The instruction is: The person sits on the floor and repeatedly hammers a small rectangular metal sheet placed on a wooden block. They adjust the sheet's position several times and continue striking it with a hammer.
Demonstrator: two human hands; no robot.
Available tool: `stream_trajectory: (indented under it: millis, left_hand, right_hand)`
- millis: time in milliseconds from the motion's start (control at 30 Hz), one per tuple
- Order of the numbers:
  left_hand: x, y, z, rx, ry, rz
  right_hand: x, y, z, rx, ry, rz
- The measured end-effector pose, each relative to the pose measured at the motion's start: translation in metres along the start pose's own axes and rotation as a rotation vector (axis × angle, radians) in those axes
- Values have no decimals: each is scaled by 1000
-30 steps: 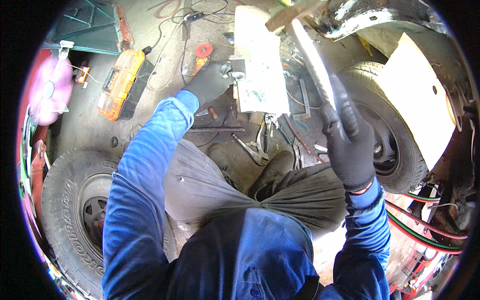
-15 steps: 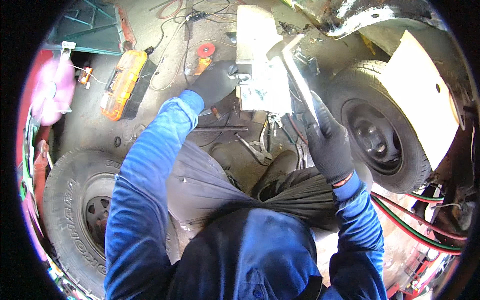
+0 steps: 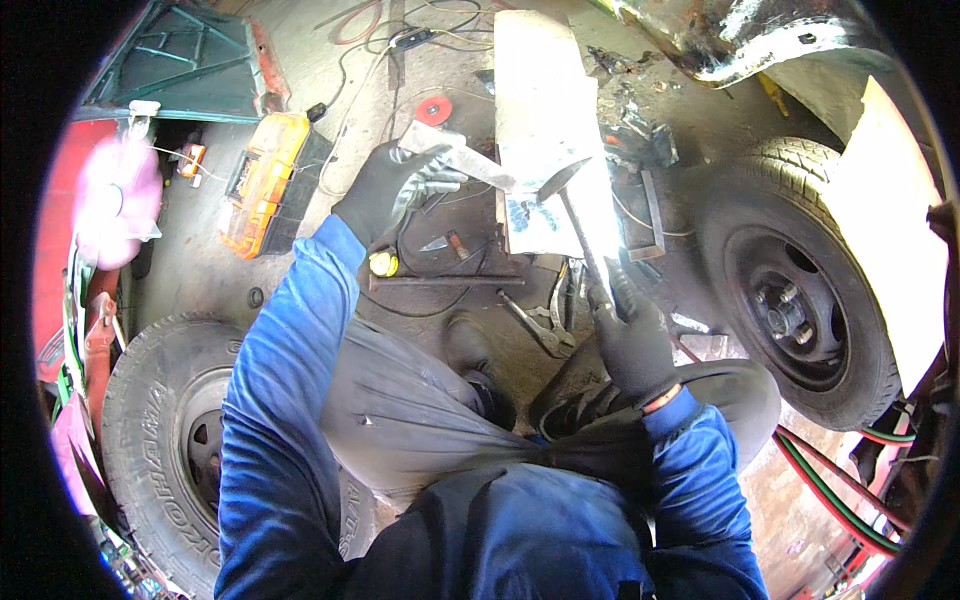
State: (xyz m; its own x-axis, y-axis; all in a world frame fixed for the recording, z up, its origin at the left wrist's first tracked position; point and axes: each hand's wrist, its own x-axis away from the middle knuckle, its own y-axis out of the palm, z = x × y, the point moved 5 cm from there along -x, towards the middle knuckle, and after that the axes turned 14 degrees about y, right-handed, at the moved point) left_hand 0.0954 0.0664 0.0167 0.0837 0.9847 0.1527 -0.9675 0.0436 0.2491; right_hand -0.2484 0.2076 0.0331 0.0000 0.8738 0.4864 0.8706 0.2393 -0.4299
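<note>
My left hand [image 3: 385,190], in a dark glove with a pale palm, holds a flat light metal strip [image 3: 470,160]. The strip's far end reaches the edge of a bright, glaring sheet panel [image 3: 545,85] on the floor ahead. My gloved right hand [image 3: 637,345] is wrapped round the handle of a hammer [image 3: 582,228]. The hammer's head is over the near part of the panel, close to the strip's end; contact cannot be made out. Pliers [image 3: 545,325], a metal bar [image 3: 440,282] and a yellow round thing [image 3: 383,263] lie nearer to me.
Tyred wheels flank me, one at left [image 3: 150,430] and one at right [image 3: 785,300]. A pale sheet [image 3: 890,230] leans on the right wheel. An orange-black case [image 3: 265,185], a red grinding disc [image 3: 433,110], a spinning pink fan [image 3: 110,185] and red-green hoses [image 3: 830,490] lie around.
My left hand has drawn back from the panel's edge, and the strip now shows in it. The hammer has come down lower, and its head is nearer to me.
</note>
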Motion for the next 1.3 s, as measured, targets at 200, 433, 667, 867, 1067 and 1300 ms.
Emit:
stream_trajectory:
  millis: [200,433,667,867,1067,1300]
  left_hand:
    - [-17,-3,0,-110,141,16]
    - [-15,1,-1,-85,59,140]
    - [-14,-6,-6,-56,-170,199]
    - [-9,-16,-6,-98,-136,92]
    - [-1,-27,7,-256,-79,-124]
    - [2,-24,20,-444,-5,-204]
  right_hand:
    - [-4,-1,-3,-135,128,-64]
    - [-7,-5,0,-174,152,-66]
    - [-9,-6,-1,-157,178,-66]
    - [-8,-8,0,-131,201,-70]
    - [-8,-8,0,-133,179,-64]
    - [-8,-8,1,-151,208,-81]
